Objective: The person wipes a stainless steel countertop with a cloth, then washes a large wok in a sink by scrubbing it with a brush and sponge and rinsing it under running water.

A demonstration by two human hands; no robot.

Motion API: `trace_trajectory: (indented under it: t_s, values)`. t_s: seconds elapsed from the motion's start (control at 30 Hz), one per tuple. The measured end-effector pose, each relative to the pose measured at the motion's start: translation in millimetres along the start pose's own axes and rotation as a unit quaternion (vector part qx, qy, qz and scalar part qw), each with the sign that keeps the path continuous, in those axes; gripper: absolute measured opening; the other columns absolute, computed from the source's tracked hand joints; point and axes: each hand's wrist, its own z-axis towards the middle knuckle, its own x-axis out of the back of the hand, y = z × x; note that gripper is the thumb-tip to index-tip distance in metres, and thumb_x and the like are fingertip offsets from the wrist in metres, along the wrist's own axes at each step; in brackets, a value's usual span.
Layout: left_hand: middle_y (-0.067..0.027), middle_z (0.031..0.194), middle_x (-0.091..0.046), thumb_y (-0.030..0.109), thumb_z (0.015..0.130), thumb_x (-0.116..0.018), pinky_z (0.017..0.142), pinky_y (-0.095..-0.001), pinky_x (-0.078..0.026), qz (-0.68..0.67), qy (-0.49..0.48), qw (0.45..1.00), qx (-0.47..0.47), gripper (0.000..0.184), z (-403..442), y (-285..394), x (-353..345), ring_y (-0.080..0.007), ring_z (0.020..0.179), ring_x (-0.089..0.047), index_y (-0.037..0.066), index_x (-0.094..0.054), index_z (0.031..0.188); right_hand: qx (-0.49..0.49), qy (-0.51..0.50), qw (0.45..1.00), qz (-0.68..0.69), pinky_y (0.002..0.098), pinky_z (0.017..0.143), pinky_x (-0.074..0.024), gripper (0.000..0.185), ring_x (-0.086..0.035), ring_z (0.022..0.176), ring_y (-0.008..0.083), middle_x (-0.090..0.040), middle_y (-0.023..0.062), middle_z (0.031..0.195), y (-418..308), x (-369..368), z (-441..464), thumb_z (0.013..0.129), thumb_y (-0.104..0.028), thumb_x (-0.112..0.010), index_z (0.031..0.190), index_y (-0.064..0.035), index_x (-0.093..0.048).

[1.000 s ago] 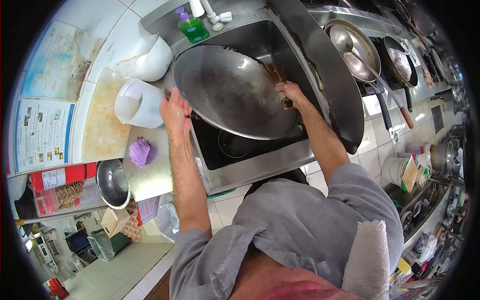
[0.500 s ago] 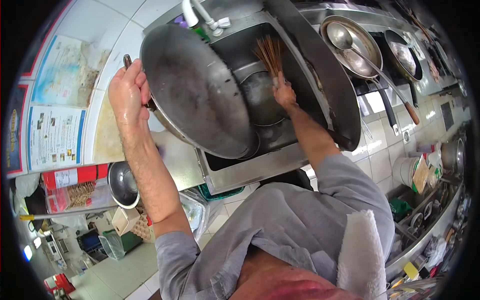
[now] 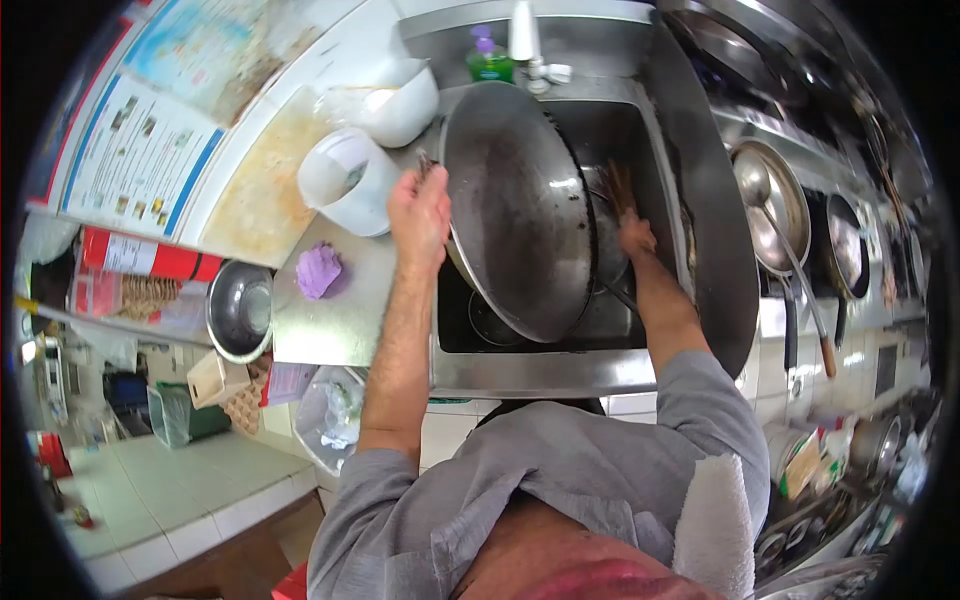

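Observation:
My left hand (image 3: 420, 217) is closed around the handle of a large dark wok (image 3: 515, 200), which stands tilted on edge over the sink (image 3: 540, 372). Inside the basin, my right hand (image 3: 636, 234) grips a brush of thin brown sticks (image 3: 621, 185), its bristles pointing away from me. Beneath the brush lies another round metal pan (image 3: 608, 240), partly hidden by the wok. The wok's inner face is grey with darker patches, and small dark specks show along its right rim.
A green soap bottle (image 3: 490, 62) stands by the white tap (image 3: 524, 40). On the left counter are white plastic containers (image 3: 350, 185) and a crumpled purple cloth (image 3: 318, 271). A pan with a ladle (image 3: 768, 215) sits on the stove at right.
My view has swung left, bringing the white containers and purple cloth into sight. The wok is now steeper and narrower in view. The brush is lower in the basin, close to the pan.

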Motion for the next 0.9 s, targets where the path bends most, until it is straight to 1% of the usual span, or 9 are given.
trace_trajectory:
  t_s: [0.13, 0.3, 0.37, 0.43, 0.53, 0.63, 0.7, 0.8, 0.9]
  values:
    - [0.006, 0.049, -0.036, 0.017, 0.086, -0.057, 0.031, -0.0188, -0.02, -0.023, 0.017, 1.0, -0.007, 0.017, -3, -46, 61, -0.0031, 0.035, -0.028, 0.009, -0.047, 0.074, -0.057, 0.018, 0.998, -0.024, 0.0475, 0.094, -0.0379, 0.05, -0.046, 0.11, 0.0421, -0.039, 0.0219, 0.127, -29, 2, 7, 0.081, -0.021, -0.051, 0.129, -0.0171, -0.041]
    - [0.0054, 0.048, -0.035, 0.021, 0.089, -0.053, 0.034, -0.0193, -0.024, -0.031, 0.046, 0.998, 0.037, 0.019, -11, -69, 80, -0.0045, 0.037, -0.031, 0.008, -0.046, 0.076, 0.141, 0.136, 0.97, 0.145, 0.0434, 0.092, -0.0389, 0.049, -0.047, 0.109, 0.0384, -0.047, 0.0263, 0.119, -128, 58, 70, 0.077, -0.026, -0.058, 0.122, -0.0088, -0.049]
    - [0.0051, 0.049, -0.036, 0.023, 0.09, -0.052, 0.04, -0.0204, -0.031, 0.124, 0.052, 0.991, 0.011, 0.019, -10, -82, 91, -0.0071, 0.039, -0.033, 0.005, -0.05, 0.082, 0.184, 0.218, 0.935, 0.209, 0.0399, 0.089, -0.0418, 0.055, -0.053, 0.105, 0.0374, -0.056, 0.0244, 0.11, -173, 73, 103, 0.072, -0.032, -0.064, 0.12, -0.0078, -0.052]
    - [-0.0003, 0.067, -0.047, 0.024, 0.089, -0.053, 0.051, -0.0221, -0.037, 0.18, 0.052, 0.98, 0.07, 0.02, -14, -84, 112, -0.0085, 0.056, -0.043, 0.003, -0.05, 0.089, 0.202, 0.239, 0.922, 0.229, 0.0398, 0.088, -0.0421, 0.058, -0.053, 0.104, 0.0381, -0.057, 0.0245, 0.107, -204, 84, 130, 0.072, -0.033, -0.065, 0.122, -0.0075, -0.05]
    - [-0.014, 0.112, -0.038, 0.019, 0.081, -0.062, 0.073, -0.0326, -0.042, 0.454, 0.143, 0.864, -0.163, 0.051, -16, -67, 136, -0.0196, 0.089, -0.044, 0.004, -0.039, 0.125, 0.189, 0.226, 0.927, 0.233, 0.0403, 0.087, -0.0419, 0.063, -0.053, 0.105, 0.0362, -0.057, 0.0235, 0.109, -226, 99, 151, 0.076, -0.036, -0.063, 0.128, -0.009, -0.041]
    - [-0.0143, 0.11, -0.043, 0.019, 0.08, -0.063, 0.084, -0.0378, -0.039, 0.471, 0.197, 0.835, -0.206, 0.048, -3, -10, 141, -0.0254, 0.096, -0.044, 0.005, -0.043, 0.121, 0.208, 0.181, 0.912, 0.303, 0.0397, 0.088, -0.0422, 0.064, -0.054, 0.104, 0.0334, -0.056, 0.0235, 0.111, -228, 106, 162, 0.078, -0.031, -0.062, 0.132, -0.0099, -0.036]
    - [-0.0138, 0.112, -0.045, 0.018, 0.078, -0.064, 0.089, -0.0404, -0.036, 0.589, 0.171, 0.729, -0.305, 0.043, 13, 13, 150, -0.03, 0.102, -0.043, 0.007, -0.049, 0.117, 0.255, 0.186, 0.886, 0.338, 0.0389, 0.087, -0.0426, 0.065, -0.056, 0.102, 0.0307, -0.057, 0.0216, 0.111, -230, 95, 182, 0.077, -0.026, -0.063, 0.133, -0.0073, -0.035]
    - [-0.0114, 0.111, -0.048, 0.017, 0.075, -0.066, 0.09, -0.0428, -0.035, 0.616, 0.121, 0.708, -0.323, 0.036, 32, 26, 150, -0.0327, 0.105, -0.041, 0.007, -0.054, 0.107, 0.161, 0.224, 0.846, 0.457, 0.0372, 0.085, -0.0438, 0.061, -0.057, 0.099, 0.0305, -0.059, 0.0197, 0.107, -250, 96, 148, 0.072, -0.014, -0.065, 0.127, -0.0022, -0.041]
    - [-0.0089, 0.101, -0.052, 0.017, 0.072, -0.068, 0.09, -0.0423, -0.035, 0.642, 0.076, 0.69, -0.327, 0.027, 45, 3, 161, -0.0316, 0.102, -0.043, 0.007, -0.057, 0.094, 0.118, 0.257, 0.868, 0.407, 0.035, 0.081, -0.0458, 0.051, -0.059, 0.092, 0.0268, -0.06, 0.0169, 0.101, -290, 88, 82, 0.069, -0.008, -0.064, 0.118, -0.0013, -0.05]
